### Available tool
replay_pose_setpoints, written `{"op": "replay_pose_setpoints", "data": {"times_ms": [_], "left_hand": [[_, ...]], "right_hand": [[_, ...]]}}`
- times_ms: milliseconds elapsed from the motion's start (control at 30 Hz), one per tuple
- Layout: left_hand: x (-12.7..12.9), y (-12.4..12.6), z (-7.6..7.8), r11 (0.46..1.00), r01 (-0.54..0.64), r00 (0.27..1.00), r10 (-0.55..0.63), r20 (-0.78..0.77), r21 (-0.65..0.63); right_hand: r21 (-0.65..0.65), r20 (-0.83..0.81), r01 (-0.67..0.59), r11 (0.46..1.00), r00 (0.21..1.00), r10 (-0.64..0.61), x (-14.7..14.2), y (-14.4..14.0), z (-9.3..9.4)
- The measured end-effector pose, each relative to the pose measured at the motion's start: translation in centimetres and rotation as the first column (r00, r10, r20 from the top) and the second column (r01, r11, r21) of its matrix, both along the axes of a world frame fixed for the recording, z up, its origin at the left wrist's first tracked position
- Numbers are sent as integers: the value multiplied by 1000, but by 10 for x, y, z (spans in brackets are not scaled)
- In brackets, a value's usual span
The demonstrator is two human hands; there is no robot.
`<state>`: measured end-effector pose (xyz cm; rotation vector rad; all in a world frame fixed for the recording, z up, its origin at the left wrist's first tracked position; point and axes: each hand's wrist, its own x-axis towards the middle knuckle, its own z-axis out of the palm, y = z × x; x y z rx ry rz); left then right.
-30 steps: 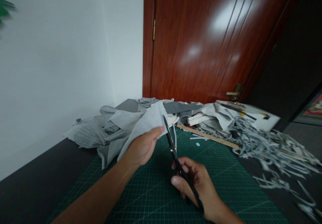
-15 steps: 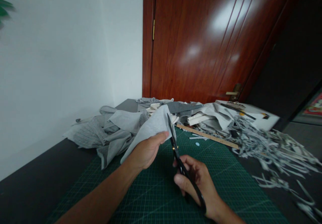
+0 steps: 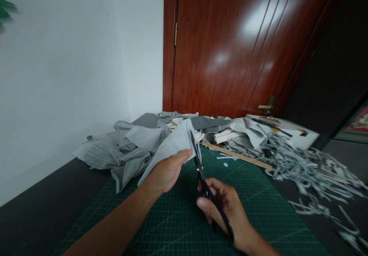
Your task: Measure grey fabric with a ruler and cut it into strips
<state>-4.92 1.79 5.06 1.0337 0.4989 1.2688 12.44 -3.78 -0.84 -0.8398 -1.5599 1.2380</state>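
Left hand [image 3: 168, 171] pinching the near edge of a grey cloth piece [image 3: 172, 142], thumb on top, lifting it off the green cutting mat [image 3: 161, 225]. Right hand [image 3: 227, 210] wrapped around the handles of black scissors [image 3: 201, 171], blades nearly together, running up along the cloth's right edge. Just behind, a heap of grey fabric [image 3: 126, 148] against the white wall [image 3: 71, 75]. Farther right, a wooden ruler [image 3: 238, 156] lying slantwise at the mat's far edge, then a spread of cut grey strips [image 3: 310, 167] over the dark table [image 3: 34, 210], with a white box [image 3: 290, 131] before the red-brown door [image 3: 244, 45]
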Motion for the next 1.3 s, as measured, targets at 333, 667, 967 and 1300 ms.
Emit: {"op": "replay_pose_setpoints", "data": {"times_ms": [333,667,967,1300], "left_hand": [[1,-2,1,999,-33,999,32,43,25],[6,-2,8,983,-172,979,163,127,69],[7,-4,2,999,-46,994,43,105,19],[9,-3,-5,994,109,993,-110,40,30]], "right_hand": [[-42,1,7,999,1000,-7,-1,-1,1],[-19,1,3,1000,1000,-3,0,-1,-1],[18,-57,-21,1000,998,22,2,1,-4],[10,-104,19,1000,994,-18,0,3,-2]]}}
